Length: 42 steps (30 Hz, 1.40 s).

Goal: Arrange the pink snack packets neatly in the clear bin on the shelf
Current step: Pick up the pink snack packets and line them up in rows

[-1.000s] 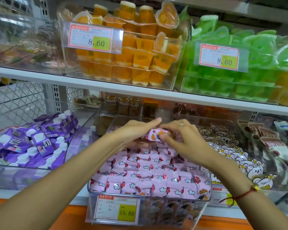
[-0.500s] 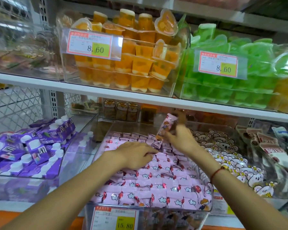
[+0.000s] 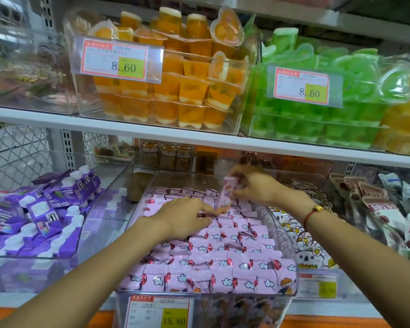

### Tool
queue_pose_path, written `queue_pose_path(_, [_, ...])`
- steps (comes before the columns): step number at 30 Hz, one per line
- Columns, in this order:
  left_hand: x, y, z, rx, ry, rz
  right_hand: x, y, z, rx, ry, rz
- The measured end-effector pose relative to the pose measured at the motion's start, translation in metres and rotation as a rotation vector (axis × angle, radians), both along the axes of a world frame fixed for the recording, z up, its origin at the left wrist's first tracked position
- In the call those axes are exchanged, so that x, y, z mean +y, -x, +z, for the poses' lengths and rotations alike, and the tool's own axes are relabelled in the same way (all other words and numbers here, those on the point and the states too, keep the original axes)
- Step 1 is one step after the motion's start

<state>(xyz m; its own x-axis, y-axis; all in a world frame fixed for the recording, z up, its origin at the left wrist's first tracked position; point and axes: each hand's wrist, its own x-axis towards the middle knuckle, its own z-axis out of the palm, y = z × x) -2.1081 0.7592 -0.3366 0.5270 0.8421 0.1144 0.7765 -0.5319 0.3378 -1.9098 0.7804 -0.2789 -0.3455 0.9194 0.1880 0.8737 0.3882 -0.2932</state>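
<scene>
Left hand (image 3: 187, 217) flat, fingers extended; right hand (image 3: 256, 185) raised, fingers pinching.

One head-worn wide-angle view, close in, facing forward and down at clear bin (image 3: 287, 242) on shelf (image 3: 57, 119).

The bin (image 3: 285, 235) of snack packets (image 3: 213, 268) sits in the middle of the lower shelf (image 3: 322, 308), with a price tag (image 3: 160, 312) on its near wall. The left hand (image 3: 184, 215) rests on the packets in the far half of the bin. The right hand (image 3: 256, 185) is farther back and to the right, holding 1 packet (image 3: 225, 194) upright above the far rows. Left of the bin lies a tray (image 3: 109, 209) of cartons (image 3: 38, 209); right of it, a bin of bear packets (image 3: 303, 240), then pouches (image 3: 379, 207) at the far right. On the upper shelf (image 3: 152, 130), a box of jelly cups (image 3: 175, 84) stands left of a box of jellies (image 3: 317, 119).
</scene>
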Motion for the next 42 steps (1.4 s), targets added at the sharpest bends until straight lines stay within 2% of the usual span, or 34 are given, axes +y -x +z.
queue_pose_path(3, [-0.001,0.001,0.001,-0.019,-0.004,0.002,0.004,0.007,-0.01,-0.24,0.099,0.032])
queue_pose_path(7, [-0.004,0.0,0.004,-0.023,0.013,-0.017,0.003,0.015,-0.022,-0.345,0.183,0.054])
queue_pose_path(10, [0.0,-0.001,0.007,0.006,0.04,-0.022,0.0,0.008,-0.014,-0.285,0.099,0.035])
queue_pose_path(13, [0.004,-0.011,0.008,0.006,-0.028,-0.029,-0.005,-0.007,-0.004,-0.188,-0.085,-0.06])
queue_pose_path(15, [0.003,-0.022,0.004,-0.011,-0.049,-0.043,-0.009,-0.013,-0.004,-0.21,-0.147,-0.091])
queue_pose_path(19, [0.004,-0.034,-0.007,0.087,-0.022,-0.089,-0.005,-0.013,-0.013,-0.318,-0.086,-0.095])
queue_pose_path(24, [0.007,-0.032,-0.004,0.095,0.004,-0.094,0.006,-0.004,-0.023,-0.429,0.019,-0.094])
queue_pose_path(32, [0.003,-0.031,-0.002,0.102,-0.063,-0.109,0.009,-0.004,-0.011,-0.246,0.222,-0.06])
queue_pose_path(39, [0.007,-0.032,-0.003,0.128,0.031,-0.105,0.003,-0.008,-0.022,-0.211,0.016,-0.023])
queue_pose_path(42, [0.009,-0.031,-0.004,0.131,0.043,-0.106,-0.004,-0.011,-0.027,-0.005,-0.112,-0.038])
